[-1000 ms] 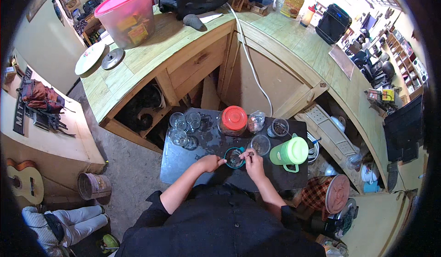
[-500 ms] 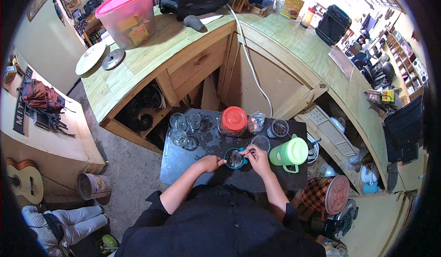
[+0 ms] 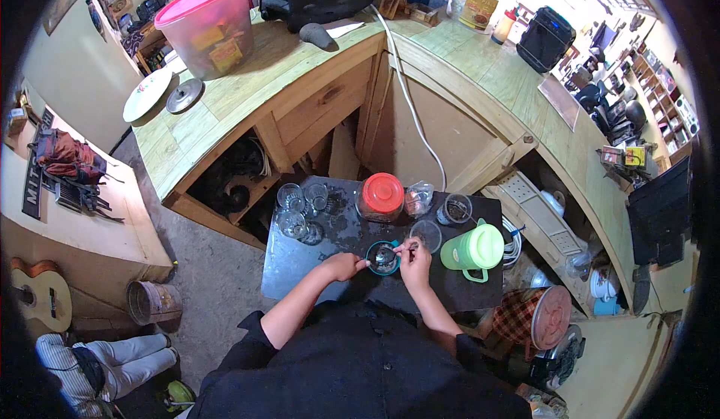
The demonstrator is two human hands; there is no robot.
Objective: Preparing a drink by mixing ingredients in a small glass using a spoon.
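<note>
On the low dark table, my left hand (image 3: 345,267) is closed with its fingertips pinching the left side of a small round teal-rimmed cup (image 3: 383,270). The cup has a dark inside with a shiny patch. My right hand (image 3: 415,262) is closed at the cup's right rim, pinching a thin spoon-like utensil whose end points into the cup; the fingers hide most of it. Just beyond the right hand stands a clear empty-looking glass (image 3: 426,233). A light green lidded pitcher (image 3: 472,249) is to its right. A red-lidded jar (image 3: 381,198) stands behind the cup.
Several clear glasses (image 3: 292,225) stand at the table's left. A clear plastic bag (image 3: 418,199) and a glass with dark contents (image 3: 454,210) are at the back. A wooden counter (image 3: 292,74) bends around the far side, with a white cable (image 3: 412,119) hanging down.
My right hand has turned slightly and shifted at the cup's rim. The shiny patch inside the cup looks different. My left hand keeps its place.
</note>
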